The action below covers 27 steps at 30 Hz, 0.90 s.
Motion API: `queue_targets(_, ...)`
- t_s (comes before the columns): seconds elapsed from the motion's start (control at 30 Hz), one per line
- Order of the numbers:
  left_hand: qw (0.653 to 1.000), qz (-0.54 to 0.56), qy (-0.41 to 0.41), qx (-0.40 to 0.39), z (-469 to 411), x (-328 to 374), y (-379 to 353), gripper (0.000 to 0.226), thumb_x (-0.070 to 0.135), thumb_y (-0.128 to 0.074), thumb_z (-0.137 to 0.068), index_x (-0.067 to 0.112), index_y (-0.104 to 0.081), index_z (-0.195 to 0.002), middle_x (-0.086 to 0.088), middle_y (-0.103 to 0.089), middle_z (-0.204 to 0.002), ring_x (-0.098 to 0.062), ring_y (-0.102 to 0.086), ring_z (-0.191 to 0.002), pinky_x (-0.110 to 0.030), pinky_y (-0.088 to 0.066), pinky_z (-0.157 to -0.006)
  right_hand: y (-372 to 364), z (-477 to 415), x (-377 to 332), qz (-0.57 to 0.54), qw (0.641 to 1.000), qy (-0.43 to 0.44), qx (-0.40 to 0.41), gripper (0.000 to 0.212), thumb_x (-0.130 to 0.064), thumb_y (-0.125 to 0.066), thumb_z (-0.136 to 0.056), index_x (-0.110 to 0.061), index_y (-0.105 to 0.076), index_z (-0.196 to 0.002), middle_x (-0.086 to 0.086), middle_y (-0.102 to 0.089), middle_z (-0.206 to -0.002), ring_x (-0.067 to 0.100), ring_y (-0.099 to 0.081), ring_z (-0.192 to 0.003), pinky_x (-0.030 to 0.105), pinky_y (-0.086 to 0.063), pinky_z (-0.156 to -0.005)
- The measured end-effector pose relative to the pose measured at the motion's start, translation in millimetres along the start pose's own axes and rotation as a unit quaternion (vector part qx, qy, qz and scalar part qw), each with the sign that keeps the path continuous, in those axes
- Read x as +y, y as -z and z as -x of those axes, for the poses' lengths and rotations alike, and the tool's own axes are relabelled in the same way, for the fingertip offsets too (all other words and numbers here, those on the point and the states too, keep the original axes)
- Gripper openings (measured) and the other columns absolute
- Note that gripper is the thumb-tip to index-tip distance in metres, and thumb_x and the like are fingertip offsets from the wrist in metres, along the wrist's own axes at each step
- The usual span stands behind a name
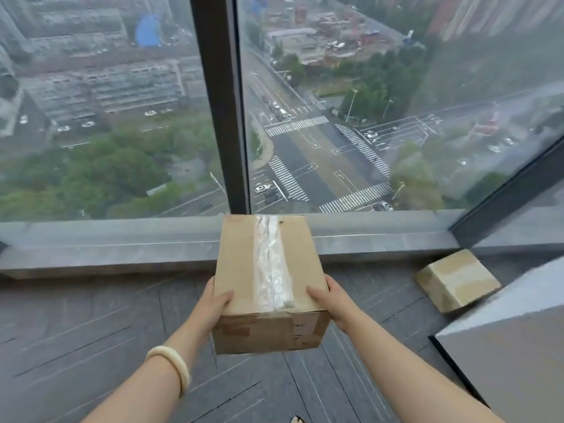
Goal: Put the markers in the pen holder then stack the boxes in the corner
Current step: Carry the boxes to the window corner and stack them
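Observation:
A taped cardboard box [268,282] is held up in the air in the middle of the head view, above the dark floor. My left hand [213,303] grips its left side and my right hand [331,300] grips its right side, thumbs on top. A second, smaller cardboard box [456,280] lies on the floor at the right, in the corner where the two glass walls meet. No markers or pen holder are in view.
Floor-to-ceiling windows with a grey sill [122,245] run along the far side, with a dark mullion [222,102]. A grey tabletop corner [512,346] juts in at the lower right, close to the corner box. The floor [91,331] is dark wood planks.

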<state>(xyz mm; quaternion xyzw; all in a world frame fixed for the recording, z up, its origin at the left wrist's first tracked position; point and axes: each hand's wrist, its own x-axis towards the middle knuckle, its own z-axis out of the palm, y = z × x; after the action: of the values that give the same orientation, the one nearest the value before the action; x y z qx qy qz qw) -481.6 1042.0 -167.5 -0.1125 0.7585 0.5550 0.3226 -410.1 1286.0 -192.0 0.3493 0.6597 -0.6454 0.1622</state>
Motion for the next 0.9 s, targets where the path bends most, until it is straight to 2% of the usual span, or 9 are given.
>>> queue_targets(0.07, 0.999, -0.026, -0.012, -0.046, -6.7, 32.3, -51.7, 0.053, 0.015, -0.047, -0.094, 0.018, -0.029, -0.144, -0.003, -0.050, -0.135, -0.020, -0.050, -0.111, -0.032, -0.041, -0.095, 57.2, 3.1, 6.3, -0.029, 0.999, 0.000, 0.033, 0.046, -0.027, -0.063, -0.083, -0.020, -0.047, -0.126, 0.004, -0.060, -0.126, 0.025, -0.060, -0.111, 0.047, -0.050, -0.097)
queue_targets(0.27, 0.982, -0.095, -0.023, -0.161, -44.0, 108.6, -185.1, 0.055, 0.016, -0.049, -0.093, 0.022, -0.028, -0.144, -0.006, -0.051, -0.137, -0.027, -0.053, -0.120, -0.045, -0.043, -0.104, 183.3, 19.4, 22.1, -0.130, 0.980, -0.001, 0.152, 0.040, -0.028, -0.061, -0.086, -0.026, -0.046, -0.122, 0.002, -0.060, -0.124, 0.024, -0.060, -0.111, 0.046, -0.048, -0.100)
queue_targets(0.33, 0.973, -0.113, -0.031, -0.198, -60.2, 129.7, -228.4, 0.052, 0.013, -0.050, -0.093, 0.019, -0.031, -0.141, -0.006, -0.053, -0.134, -0.027, -0.055, -0.114, -0.041, -0.047, -0.096, 215.7, 20.9, 28.8, -0.167, 0.969, 0.010, 0.184, 0.036, -0.026, -0.060, -0.088, -0.027, -0.045, -0.121, 0.000, -0.060, -0.123, 0.022, -0.059, -0.111, 0.045, -0.047, -0.101)
queue_targets(0.4, 0.961, -0.136, -0.037, -0.237, -76.6, 149.0, -271.1, 0.048, 0.010, -0.050, -0.093, 0.018, -0.035, -0.138, -0.005, -0.054, -0.128, -0.023, -0.057, -0.105, -0.032, -0.049, -0.082, 245.1, 20.4, 33.3, -0.202, 0.955, 0.013, 0.216, 0.039, -0.025, -0.059, -0.089, -0.024, -0.045, -0.125, -0.001, -0.059, -0.123, 0.022, -0.058, -0.113, 0.045, -0.046, -0.102)
queue_targets(0.47, 0.948, -0.160, -0.048, -0.271, -96.2, 167.2, -314.8, 0.047, 0.009, -0.052, -0.092, 0.019, -0.037, -0.135, -0.005, -0.055, -0.130, -0.020, -0.059, -0.098, -0.028, -0.049, -0.075, 274.8, 15.0, 38.3, -0.243, 0.937, 0.010, 0.251, 0.040, -0.023, -0.059, -0.089, -0.022, -0.044, -0.126, 0.000, -0.058, -0.123, 0.024, -0.057, -0.114, 0.046, -0.045, -0.103)
queue_targets(0.6, 0.914, -0.222, -0.080, -0.329, -135.1, 201.9, -399.1, 0.053, 0.007, -0.050, -0.093, 0.011, -0.031, -0.142, -0.001, -0.052, -0.125, -0.016, -0.052, -0.096, -0.015, -0.042, -0.063, 328.0, -2.2, 40.8, -0.282, 0.902, -0.003, 0.326, 0.048, -0.023, -0.063, -0.085, -0.020, -0.045, -0.130, 0.001, -0.062, -0.123, 0.023, -0.060, -0.112, 0.046, -0.045, -0.103)
queue_targets(0.67, 0.893, -0.253, -0.091, -0.361, -145.2, 224.1, -437.0, 0.053, 0.005, -0.048, -0.093, 0.010, -0.031, -0.143, -0.001, -0.050, -0.122, -0.015, -0.049, -0.097, -0.015, -0.042, -0.065, 351.8, -13.4, 39.8, -0.310, 0.881, -0.003, 0.357, 0.045, -0.021, -0.064, -0.084, -0.024, -0.046, -0.126, 0.000, -0.063, -0.118, 0.022, -0.060, -0.111, 0.045, -0.045, -0.104)
queue_targets(0.77, 0.872, -0.285, -0.098, -0.385, -171.0, 247.5, -489.5, 0.056, 0.004, -0.049, -0.092, 0.009, -0.029, -0.144, -0.010, -0.049, -0.138, -0.018, -0.048, -0.105, -0.027, -0.042, -0.085, 387.3, -28.3, 36.2, -0.335, 0.859, 0.001, 0.388, 0.046, -0.017, -0.064, -0.085, -0.025, -0.047, -0.127, 0.001, -0.064, -0.120, 0.021, -0.060, -0.112, 0.043, -0.044, -0.105)
queue_targets(0.9, 0.845, -0.309, -0.109, -0.422, -191.0, 265.4, -559.7, 0.056, 0.002, -0.048, -0.092, 0.009, -0.030, -0.144, -0.009, -0.051, -0.132, -0.019, -0.048, -0.107, -0.030, -0.040, -0.088, 436.3, -38.0, 37.2, -0.360, 0.832, -0.006, 0.423, 0.041, -0.016, -0.062, -0.087, -0.025, -0.049, -0.124, 0.000, -0.063, -0.121, 0.019, -0.060, -0.112, 0.038, -0.044, -0.104)
